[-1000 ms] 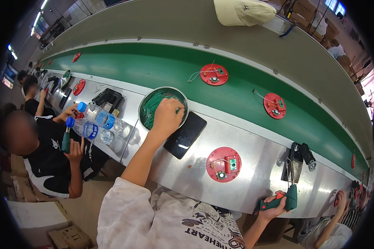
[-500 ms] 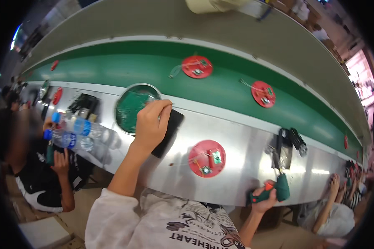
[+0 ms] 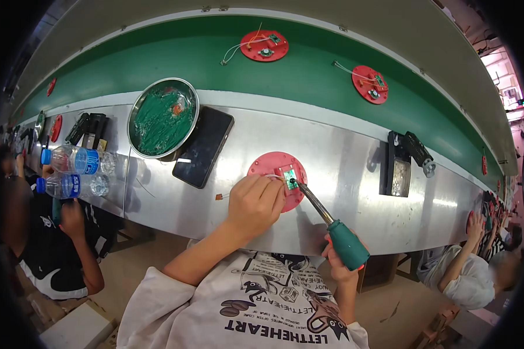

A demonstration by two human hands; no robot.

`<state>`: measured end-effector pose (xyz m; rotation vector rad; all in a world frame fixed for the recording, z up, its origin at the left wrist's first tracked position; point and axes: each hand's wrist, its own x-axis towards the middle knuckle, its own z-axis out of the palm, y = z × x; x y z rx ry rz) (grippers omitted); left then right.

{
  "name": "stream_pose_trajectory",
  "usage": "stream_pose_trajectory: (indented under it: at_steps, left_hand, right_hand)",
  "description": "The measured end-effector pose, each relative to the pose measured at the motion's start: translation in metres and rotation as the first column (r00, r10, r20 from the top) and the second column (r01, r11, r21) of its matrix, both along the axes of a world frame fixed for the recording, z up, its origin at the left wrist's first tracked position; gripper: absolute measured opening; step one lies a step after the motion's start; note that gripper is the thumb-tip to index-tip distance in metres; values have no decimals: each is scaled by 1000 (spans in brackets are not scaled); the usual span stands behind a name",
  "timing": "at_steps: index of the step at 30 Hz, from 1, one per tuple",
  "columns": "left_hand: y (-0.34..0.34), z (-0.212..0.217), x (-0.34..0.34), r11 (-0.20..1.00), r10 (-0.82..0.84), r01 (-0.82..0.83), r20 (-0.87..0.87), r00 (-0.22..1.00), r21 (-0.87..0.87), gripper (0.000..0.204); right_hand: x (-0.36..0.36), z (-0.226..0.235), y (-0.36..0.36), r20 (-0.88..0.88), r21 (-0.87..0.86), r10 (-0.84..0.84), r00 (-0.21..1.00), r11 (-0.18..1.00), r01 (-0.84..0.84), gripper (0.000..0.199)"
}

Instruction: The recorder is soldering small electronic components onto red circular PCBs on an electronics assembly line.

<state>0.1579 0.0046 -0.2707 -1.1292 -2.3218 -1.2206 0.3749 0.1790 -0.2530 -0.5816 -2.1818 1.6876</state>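
A round red plastic disc (image 3: 268, 163) lies on the metal table before me, carrying a small green circuit board (image 3: 289, 177) and thin wires. My left hand (image 3: 255, 203) rests on the disc's near left part. Its thumb and fingers are pinched together beside the board, and what they hold is hidden. My right hand (image 3: 337, 262) grips a green electric screwdriver (image 3: 348, 244) from its near side. The tool's long metal shaft slants up to the left, its dark tip at the board. A small brown connector (image 3: 219, 197) on a wire sticks out left of the disc.
Farther left sit a black phone (image 3: 205, 148) and a metal bowl (image 3: 132, 131), green inside with small bits. Two plastic bottles (image 3: 81, 160) lie near a co-worker. More red discs (image 3: 264, 49) rest on the green strip behind. A black holder (image 3: 384, 168) stands right.
My left hand has come from beside the bowl down to the red disc. My right hand has brought the screwdriver left from the table's front edge, its tip now at the circuit board.
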Motion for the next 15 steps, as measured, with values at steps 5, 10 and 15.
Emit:
stream_pose_trajectory:
  at_steps: [5, 10, 15]
  left_hand:
    - [2, -7, 1, 1000, 20, -19, -52, 998, 23, 12]
    - [2, -7, 1, 1000, 22, -22, -59, 998, 4, 12]
    - [1, -10, 1, 1000, 26, -25, -66, 998, 14, 12]
  right_hand:
    - [-2, -7, 0, -40, 64, 102, 994, 993, -99, 41]
    - [-1, -6, -4, -5, -79, 18, 1000, 997, -18, 28]
    - [-2, -4, -4, 47, -89, 24, 999, 996, -19, 27]
